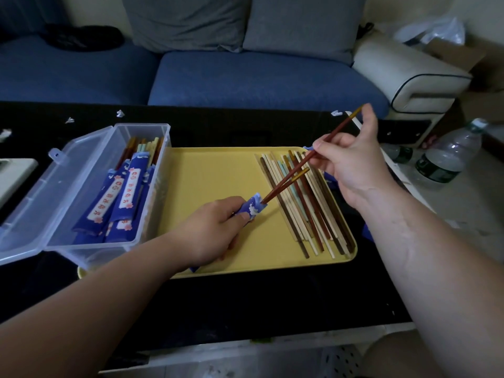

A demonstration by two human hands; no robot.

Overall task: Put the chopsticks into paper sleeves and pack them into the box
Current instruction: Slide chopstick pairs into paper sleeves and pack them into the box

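Left hand (215,227) gripping sleeve (252,208), chopsticks (337,131) angled up-right

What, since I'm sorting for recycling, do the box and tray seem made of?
Box: clear, glossy hard plastic; sleeved chopsticks show through its walls. Tray: probably plastic, matte yellow, smooth with a moulded rim; the look leaves it open.

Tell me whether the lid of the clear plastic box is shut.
No, the lid lies swung open to the left of the clear plastic box, leaving the sleeved chopsticks inside uncovered.
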